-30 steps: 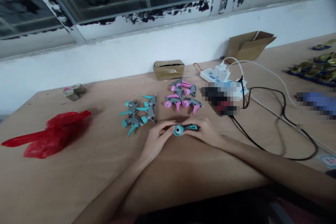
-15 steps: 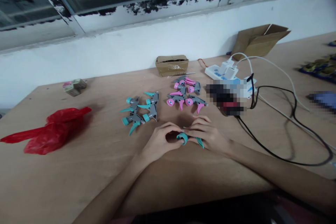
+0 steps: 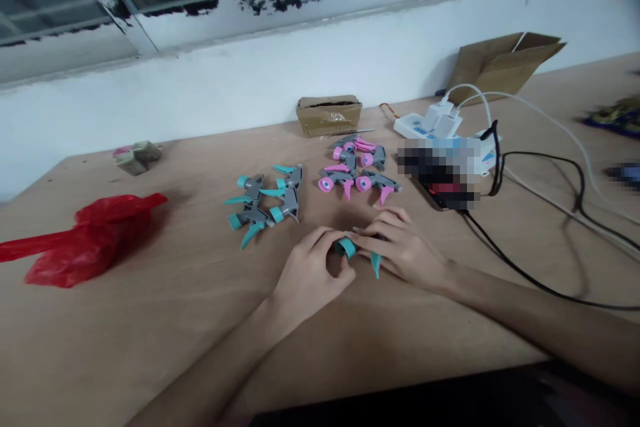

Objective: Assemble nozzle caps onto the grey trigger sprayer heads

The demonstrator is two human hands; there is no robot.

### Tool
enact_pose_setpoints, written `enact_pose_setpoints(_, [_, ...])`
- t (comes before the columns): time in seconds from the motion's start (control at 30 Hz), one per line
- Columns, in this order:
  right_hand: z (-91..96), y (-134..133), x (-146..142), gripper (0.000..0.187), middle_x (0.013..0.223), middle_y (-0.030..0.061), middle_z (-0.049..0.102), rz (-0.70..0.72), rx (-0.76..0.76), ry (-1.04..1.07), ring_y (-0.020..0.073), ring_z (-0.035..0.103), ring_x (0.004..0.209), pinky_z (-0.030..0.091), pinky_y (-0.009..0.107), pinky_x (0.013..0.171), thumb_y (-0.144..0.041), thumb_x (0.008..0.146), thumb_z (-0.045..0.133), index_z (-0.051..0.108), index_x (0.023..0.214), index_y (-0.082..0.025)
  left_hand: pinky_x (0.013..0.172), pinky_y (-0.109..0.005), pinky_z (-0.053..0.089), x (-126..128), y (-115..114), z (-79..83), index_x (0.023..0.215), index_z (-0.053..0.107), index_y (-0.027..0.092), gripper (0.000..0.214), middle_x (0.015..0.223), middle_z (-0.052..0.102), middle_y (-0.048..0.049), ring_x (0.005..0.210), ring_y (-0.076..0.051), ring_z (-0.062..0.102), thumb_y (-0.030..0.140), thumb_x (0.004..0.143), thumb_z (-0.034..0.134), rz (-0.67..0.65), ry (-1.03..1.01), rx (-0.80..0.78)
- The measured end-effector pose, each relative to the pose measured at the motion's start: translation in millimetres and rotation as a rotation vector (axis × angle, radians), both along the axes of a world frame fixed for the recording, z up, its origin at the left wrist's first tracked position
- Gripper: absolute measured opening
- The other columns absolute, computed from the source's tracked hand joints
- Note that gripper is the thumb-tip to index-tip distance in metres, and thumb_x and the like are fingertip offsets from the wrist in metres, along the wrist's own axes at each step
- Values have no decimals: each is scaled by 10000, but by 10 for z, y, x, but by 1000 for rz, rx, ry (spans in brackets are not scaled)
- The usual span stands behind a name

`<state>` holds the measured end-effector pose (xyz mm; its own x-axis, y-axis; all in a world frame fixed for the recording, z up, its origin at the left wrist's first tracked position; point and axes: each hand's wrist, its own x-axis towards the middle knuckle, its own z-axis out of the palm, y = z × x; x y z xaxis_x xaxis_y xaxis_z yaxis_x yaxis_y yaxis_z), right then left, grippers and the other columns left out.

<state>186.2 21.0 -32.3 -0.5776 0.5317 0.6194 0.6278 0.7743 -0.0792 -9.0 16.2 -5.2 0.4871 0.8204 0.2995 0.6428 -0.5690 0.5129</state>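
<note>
Both hands hold one teal-and-grey trigger spray head point(image 3: 376, 265) just above the table near its front. The fingers of my left hand point(image 3: 313, 267) curl around its teal collar, the index finger on top and the thumb below. My right hand point(image 3: 405, 247) grips the grey body, which its fingers mostly hide, while the teal trigger hangs down beneath them. Beyond my left hand lie several teal-and-grey spray heads point(image 3: 287, 203) in a loose group. To their right is a cluster of several pink-and-grey spray heads point(image 3: 377, 183).
A red plastic bag point(image 3: 95, 233) lies at left, with small bundled blocks point(image 3: 137, 157) behind it. Against the wall stand a small carton point(image 3: 329, 119) and an opened cardboard box point(image 3: 493, 70). A white power strip point(image 3: 413, 125), a partly blurred phone point(image 3: 435, 195) and looping cables point(image 3: 583, 180) occupy the right.
The held spray head has turned a little, so its trigger points more steeply down. My left thumb has dropped slightly from the collar. The whole view has shifted slightly.
</note>
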Motion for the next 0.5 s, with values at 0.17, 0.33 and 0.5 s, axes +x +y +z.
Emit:
enact_pose_setpoints(0.17, [-23, -7, 20, 241, 837, 37, 663, -30, 48, -2, 174, 499, 802, 377, 419, 906, -162, 830, 538, 615, 1057, -182, 797, -314, 513, 27, -3, -21, 996, 581, 194, 315, 973, 641, -30, 848, -167, 611, 58, 718, 518, 5, -63, -29])
enact_pose_setpoints(0.33, [-21, -27, 12, 295, 789, 25, 653, -60, 63, -1, 170, 506, 791, 347, 436, 947, -149, 813, 550, 600, 1103, -176, 759, -302, 522, 33, -8, -57, 1009, 580, 202, 303, 929, 652, -23, 826, -161, 625, 72, 738, 546, 114, -129, -44])
enact_pose_setpoints(0.5, [-12, -58, -31, 289, 786, 22, 661, -112, 69, 0, 165, 520, 772, 331, 438, 954, -154, 843, 502, 603, 1109, -200, 617, -259, 484, 49, -29, -65, 758, 616, 185, 53, 789, 639, -5, 688, -145, 607, 143, 750, 584, 265, -15, 21])
